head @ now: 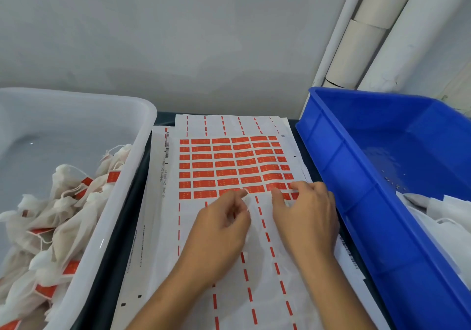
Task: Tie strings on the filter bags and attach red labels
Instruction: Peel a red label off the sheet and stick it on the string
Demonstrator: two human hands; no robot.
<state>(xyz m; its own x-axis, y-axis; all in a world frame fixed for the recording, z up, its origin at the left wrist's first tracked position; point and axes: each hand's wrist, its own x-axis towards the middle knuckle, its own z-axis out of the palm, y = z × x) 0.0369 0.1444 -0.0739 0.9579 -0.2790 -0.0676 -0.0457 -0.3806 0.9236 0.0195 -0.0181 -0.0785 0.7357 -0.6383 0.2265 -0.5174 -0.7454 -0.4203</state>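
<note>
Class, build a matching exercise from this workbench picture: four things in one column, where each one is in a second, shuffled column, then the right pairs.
Things
1. blue crate
2. clear tub
3. sheet of red labels
4. finished bags with red labels

Places
A. flat in the middle, under both hands
B. on the right side
C. piled inside the clear tub
D. on the left side

Pairs: 1-B, 2-D, 3-A, 4-C
</note>
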